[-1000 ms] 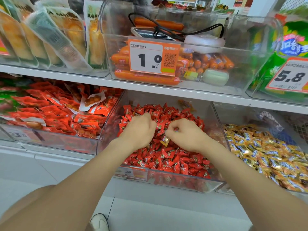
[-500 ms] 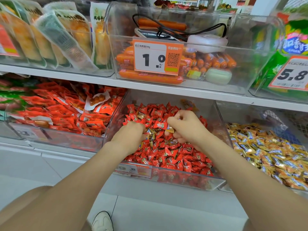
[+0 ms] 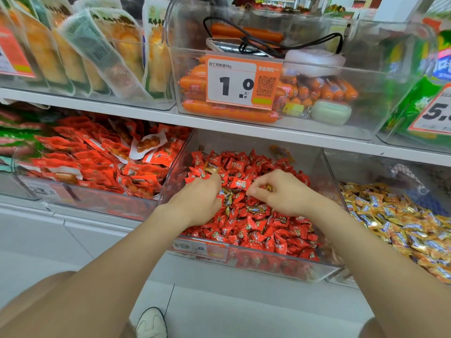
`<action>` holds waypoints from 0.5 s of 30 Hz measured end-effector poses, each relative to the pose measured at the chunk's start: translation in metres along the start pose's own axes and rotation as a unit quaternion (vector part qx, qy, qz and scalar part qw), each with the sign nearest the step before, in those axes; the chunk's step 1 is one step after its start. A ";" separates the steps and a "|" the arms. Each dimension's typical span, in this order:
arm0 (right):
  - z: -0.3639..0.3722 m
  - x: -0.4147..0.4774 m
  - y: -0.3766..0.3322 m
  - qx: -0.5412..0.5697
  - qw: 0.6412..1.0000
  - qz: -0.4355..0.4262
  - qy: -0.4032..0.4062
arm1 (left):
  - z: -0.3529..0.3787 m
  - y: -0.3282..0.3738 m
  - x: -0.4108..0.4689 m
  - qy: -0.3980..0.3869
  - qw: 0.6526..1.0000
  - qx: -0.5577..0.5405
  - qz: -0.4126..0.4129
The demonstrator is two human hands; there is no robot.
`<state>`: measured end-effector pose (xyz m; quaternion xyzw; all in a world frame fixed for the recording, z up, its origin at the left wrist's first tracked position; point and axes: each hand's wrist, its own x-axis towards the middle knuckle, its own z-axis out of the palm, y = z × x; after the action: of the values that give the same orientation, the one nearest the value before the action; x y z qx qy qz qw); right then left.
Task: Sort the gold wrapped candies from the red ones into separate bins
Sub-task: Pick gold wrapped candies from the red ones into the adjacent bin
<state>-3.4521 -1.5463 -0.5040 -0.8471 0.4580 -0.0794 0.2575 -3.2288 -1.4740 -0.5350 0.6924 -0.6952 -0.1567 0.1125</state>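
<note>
A clear bin [image 3: 266, 264] on the lower shelf is piled with red wrapped candies [image 3: 256, 230], and both my hands are in it. A few gold wrapped candies [image 3: 253, 209] lie mixed among the red, and another gold one [image 3: 211, 167] lies near the back left. My left hand [image 3: 197, 203] is curled into the pile, with gold wrappers showing at its fingertips. My right hand [image 3: 280, 195] pinches a gold candy [image 3: 267, 187] between thumb and fingers. The bin to the right [image 3: 328, 167] holds the gold candies [image 3: 402, 223].
A bin of red snack packets [image 3: 97, 157] stands to the left. On the shelf above, a clear bin with orange sausages [image 3: 227, 113], a price tag [image 3: 241, 81], a black cable and a white case. White floor and my shoe [image 3: 151, 323] below.
My right hand moved up and toward the back of the red pile, still pinching a gold candy. My left hand drew slightly nearer and stayed curled. The view tilted down a little.
</note>
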 end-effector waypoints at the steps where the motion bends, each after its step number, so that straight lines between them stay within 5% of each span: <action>1: 0.000 -0.001 0.001 -0.042 0.999 -0.005 -0.025 | -0.001 -0.002 0.000 0.005 1.000 0.003 -0.005; 5: 0.000 -0.005 0.001 -0.120 0.988 0.002 -0.094 | -0.005 -0.003 -0.001 -0.043 0.997 0.022 -0.058; 15: -0.001 -0.002 -0.009 -0.029 0.999 0.013 0.040 | -0.007 0.004 -0.007 -0.086 0.991 0.012 -0.106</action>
<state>-3.4471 -1.5414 -0.4986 -0.8441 0.4815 -0.0968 0.2154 -3.2298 -1.4676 -0.5268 0.7476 -0.6266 -0.2183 0.0271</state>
